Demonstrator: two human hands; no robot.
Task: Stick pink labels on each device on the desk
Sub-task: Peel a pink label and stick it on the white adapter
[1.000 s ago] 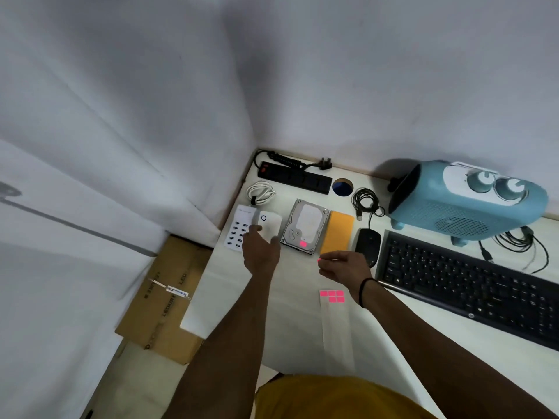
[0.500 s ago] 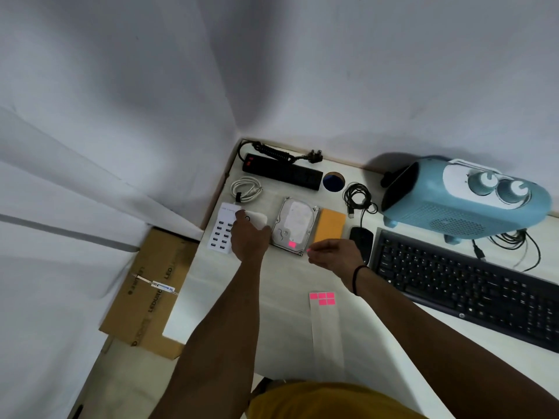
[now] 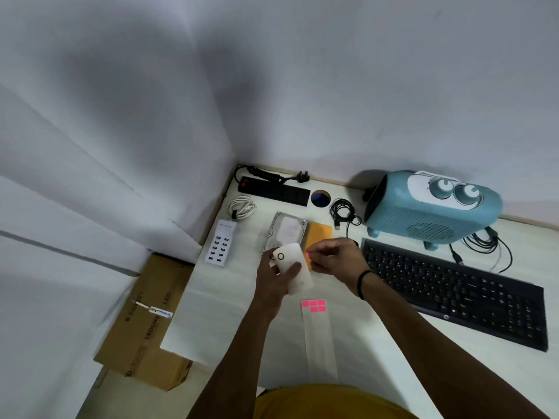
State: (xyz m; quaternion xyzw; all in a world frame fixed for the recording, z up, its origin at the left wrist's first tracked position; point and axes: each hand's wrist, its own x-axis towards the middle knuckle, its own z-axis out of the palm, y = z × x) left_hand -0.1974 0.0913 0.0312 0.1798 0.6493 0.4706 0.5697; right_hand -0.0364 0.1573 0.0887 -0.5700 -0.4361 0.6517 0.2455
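Note:
My left hand (image 3: 273, 275) grips a small white device with a black ring mark (image 3: 292, 267), lifted above the desk in front of the hard drive (image 3: 287, 231). My right hand (image 3: 334, 257) pinches a pink label (image 3: 307, 254) at its fingertips, right beside the white device's edge. The label sheet (image 3: 319, 337) lies on the desk below, with several pink labels (image 3: 314, 306) at its top end. An orange device (image 3: 317, 234) lies right of the hard drive, partly behind my right hand.
On the white desk (image 3: 230, 297) lie a white multi-port USB charger (image 3: 220, 245), a coiled white cable (image 3: 240, 207), a black power strip (image 3: 273, 190), a black cable coil (image 3: 343, 210), a blue heater (image 3: 429, 208) and a black keyboard (image 3: 459, 291). A cardboard box (image 3: 145, 331) sits beside the desk's left edge.
My left hand has lifted the white device off the desk and brought it toward me. My right hand with the pink label has come next to it.

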